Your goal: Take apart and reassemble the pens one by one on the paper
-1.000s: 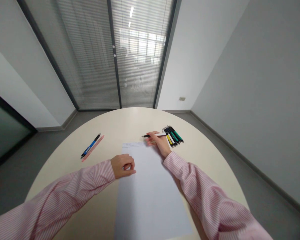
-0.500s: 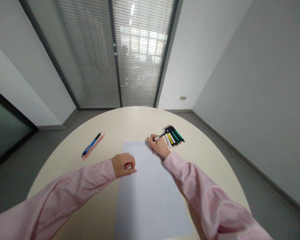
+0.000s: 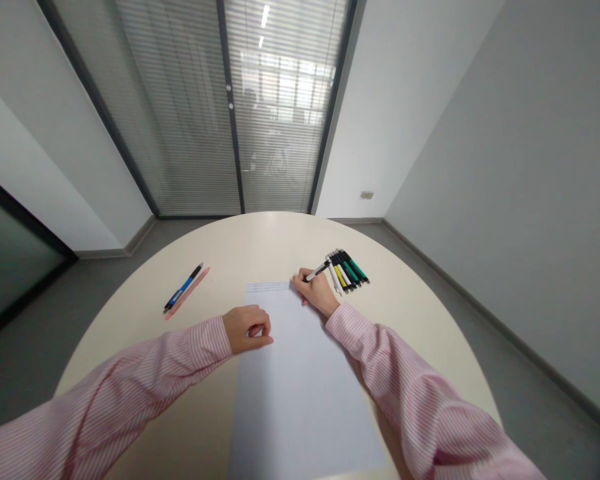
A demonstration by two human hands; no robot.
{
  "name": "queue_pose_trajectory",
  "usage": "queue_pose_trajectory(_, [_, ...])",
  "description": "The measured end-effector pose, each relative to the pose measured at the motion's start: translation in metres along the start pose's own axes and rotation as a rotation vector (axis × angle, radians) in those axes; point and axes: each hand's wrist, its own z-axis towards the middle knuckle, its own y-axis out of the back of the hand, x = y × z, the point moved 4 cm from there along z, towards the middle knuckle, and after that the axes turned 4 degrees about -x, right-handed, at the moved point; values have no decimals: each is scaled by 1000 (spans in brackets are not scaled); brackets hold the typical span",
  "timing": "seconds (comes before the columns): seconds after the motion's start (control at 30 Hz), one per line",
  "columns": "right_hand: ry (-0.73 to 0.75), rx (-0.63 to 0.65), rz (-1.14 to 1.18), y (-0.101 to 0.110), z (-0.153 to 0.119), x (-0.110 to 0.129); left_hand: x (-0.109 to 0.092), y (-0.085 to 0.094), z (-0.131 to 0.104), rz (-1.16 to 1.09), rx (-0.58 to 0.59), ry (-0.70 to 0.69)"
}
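A large white sheet of paper (image 3: 305, 400) lies before me, with a few lines of small writing along its top edge. My right hand (image 3: 317, 290) is closed around a white and black pen (image 3: 319, 269), its fingertips at the sheet's top right corner. My left hand (image 3: 250, 329) rests on the left part of the sheet, fingers curled in, and nothing shows in it. Right of my right hand lies a row of several pens (image 3: 349, 271), in white, yellow, black and green.
On the left of the round cream table (image 3: 275, 240) lie a blue pen (image 3: 184, 288) and a pink pen (image 3: 188, 294), side by side. Beyond the table stand a glass partition with blinds and grey-white walls.
My right hand has shifted very slightly left, and the pen in it has changed its tilt a little. My left hand stays in place.
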Motion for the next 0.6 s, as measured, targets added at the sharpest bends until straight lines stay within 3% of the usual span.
queue_pose_trajectory(0.6, [-9,-25,-81,2,1,-2,0,0,0,16,13,-7])
